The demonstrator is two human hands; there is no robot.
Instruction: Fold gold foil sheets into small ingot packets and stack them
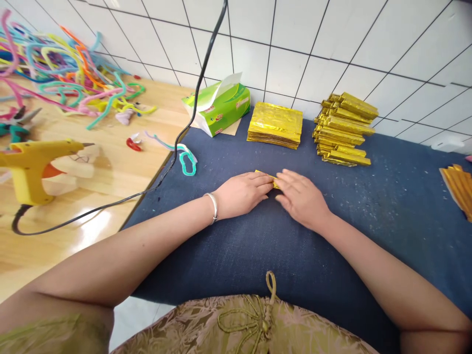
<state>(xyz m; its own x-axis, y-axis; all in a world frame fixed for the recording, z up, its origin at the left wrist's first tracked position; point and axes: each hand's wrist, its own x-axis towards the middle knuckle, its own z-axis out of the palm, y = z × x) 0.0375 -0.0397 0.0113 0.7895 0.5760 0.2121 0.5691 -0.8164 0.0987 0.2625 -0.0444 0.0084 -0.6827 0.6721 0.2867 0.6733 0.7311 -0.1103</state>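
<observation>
A folded gold strip [266, 173] is pressed flat on the dark blue cloth [236, 255] beneath the fingers of the left hand [245, 192] and right hand [302, 199], both hands being laid palm-down, ungripping. Beyond them, a gold sheet stack [276, 123] is set between a green tissue pack [224, 108] and piled gold strips [344, 129].

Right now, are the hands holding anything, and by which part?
The left hand and right hand have fingers over a gold piece, left and right of a gap; gripped or just pressed, I can't tell.
</observation>
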